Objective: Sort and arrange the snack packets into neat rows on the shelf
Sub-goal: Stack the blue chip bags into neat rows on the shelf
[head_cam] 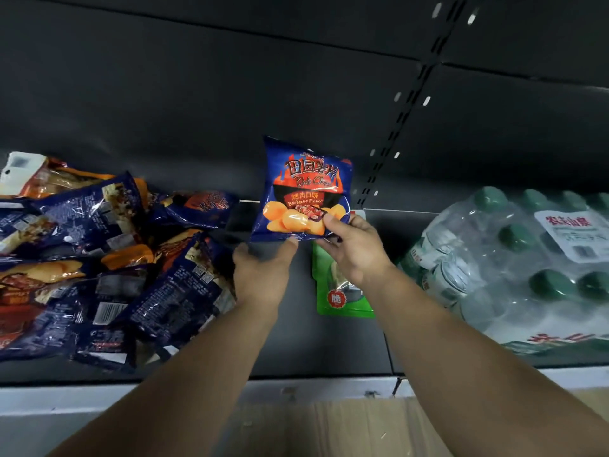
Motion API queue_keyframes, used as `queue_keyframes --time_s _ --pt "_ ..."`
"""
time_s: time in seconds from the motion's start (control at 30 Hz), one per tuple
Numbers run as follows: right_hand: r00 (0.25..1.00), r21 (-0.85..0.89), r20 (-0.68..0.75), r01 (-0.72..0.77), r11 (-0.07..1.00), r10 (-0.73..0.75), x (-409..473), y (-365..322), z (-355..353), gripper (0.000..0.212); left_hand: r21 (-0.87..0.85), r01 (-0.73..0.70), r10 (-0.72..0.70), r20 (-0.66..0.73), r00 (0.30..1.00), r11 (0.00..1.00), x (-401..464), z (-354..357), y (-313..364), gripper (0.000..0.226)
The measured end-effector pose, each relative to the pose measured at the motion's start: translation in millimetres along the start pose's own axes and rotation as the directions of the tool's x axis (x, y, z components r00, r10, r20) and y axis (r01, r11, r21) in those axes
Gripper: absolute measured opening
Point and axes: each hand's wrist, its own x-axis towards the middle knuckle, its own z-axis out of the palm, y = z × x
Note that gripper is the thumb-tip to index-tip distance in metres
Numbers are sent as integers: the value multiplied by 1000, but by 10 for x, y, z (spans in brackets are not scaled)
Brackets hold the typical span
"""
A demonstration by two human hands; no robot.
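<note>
Chips packet (304, 189) in dark blue stands upright above the middle of the shelf (329, 351), face toward the camera. Its front carries large Chinese characters over an orange flame shape, the script words "Potato Chips", a red band reading "Barbecue Flavor" under more Chinese characters, and a picture of golden crisps with grilled meat.

The right hand (354, 252) pinches the packet's lower right corner, thumb on the front over the printed crisps and fingers curled behind. The left hand (262, 275) reaches up under the bottom edge; its thumb tip touches the lower seam, and the other fingers are bent loosely beside it, so whether they close on the packet cannot be told.

Beneath the right hand lies a green pouch (342, 298) flat on the shelf, with a red round badge holding one white Chinese character.

To the left sprawls an untidy heap of packets (108, 258) of the same blue and orange design, many turned over so that barcodes and small white print show; the wording there is too small to read.

On the right sits a shrink-wrapped pack of water bottles (527, 268) with green caps, bearing a white label with red Chinese characters and a barcode.
</note>
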Motion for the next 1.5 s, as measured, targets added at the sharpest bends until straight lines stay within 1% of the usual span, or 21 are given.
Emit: queue_keyframes --time_s 0.07,0.1,0.17,0.3,0.4,0.43,0.53,0.6,0.63,0.67,0.7,0.77,0.8,0.9,0.97,1.03,1.07,1.17,1.3,1.4,1.5 --pt "999 -12 42 -16 1000 17 -34 10 4 13 -174 150 -115 196 974 973 -90 41 -2 57" --pt "998 -28 64 -24 999 26 -49 22 3 13 -233 206 -136 284 949 950 -142 60 7 43" --pt "995 -52 94 -30 998 35 -73 32 2 13 -265 240 -138 353 926 934 -188 89 12 24" --pt "996 -48 94 1 999 3 -108 -25 -43 12 -300 292 -164 385 908 908 -200 91 -18 23" --pt "992 -74 124 -4 997 13 -149 -44 -73 9 -368 315 -157 400 903 875 -195 76 -11 41" --pt "990 -109 141 -5 994 21 -156 -32 -82 7 -412 319 -146 399 905 854 -187 69 7 39" --pt "984 -238 167 -21 971 62 -185 -15 -68 23 -517 333 -138 379 915 788 -172 44 55 19" --pt "983 -312 168 -20 950 76 -213 -27 -43 19 -543 327 -150 344 927 773 -164 17 51 16" --pt "984 -325 163 -11 946 68 -216 -39 -31 14 -545 321 -152 331 931 775 -157 -1 37 15" --pt "988 -320 147 -1 948 50 -217 -62 -14 15 -540 315 -152 325 934 781 -152 -16 24 14" --pt "993 -305 118 10 952 28 -200 -90 -4 23 -532 310 -150 323 934 788 -149 -37 8 15" --pt "998 -283 56 28 959 -12 -146 -142 14 43 -507 307 -148 330 932 805 -151 -72 -20 27" --pt "999 -263 31 41 964 -34 -123 -171 27 44 -491 310 -149 340 929 814 -157 -87 -32 34" --pt "995 -182 -66 64 981 -77 -66 -212 45 29 -434 321 -150 383 911 841 -210 -128 -64 35" --pt "992 -101 -98 68 993 -78 -63 -199 84 20 -354 342 -151 469 870 871 -265 -137 -94 30" --pt "992 -55 -90 84 995 -89 -83 -179 159 18 -270 356 -158 555 817 895 -334 -101 -126 23" --pt "992 -56 -85 88 995 -92 -98 -171 197 21 -248 358 -164 569 806 900 -357 -74 -141 18" --pt "995 -58 -61 77 995 -80 -125 -173 266 21 -233 338 -170 535 828 912 -360 -13 -163 4" --pt "995 -70 -60 74 995 -79 -121 -148 298 23 -218 298 -154 503 850 929 -334 10 -202 2" --pt "992 -92 -75 96 991 -103 -114 -111 304 26 -213 241 -135 418 898 947 -327 31 -216 9" --pt "985 -73 -134 103 992 -112 -67 -108 256 26 -159 137 -73 358 931 978 -307 7 -236 13"
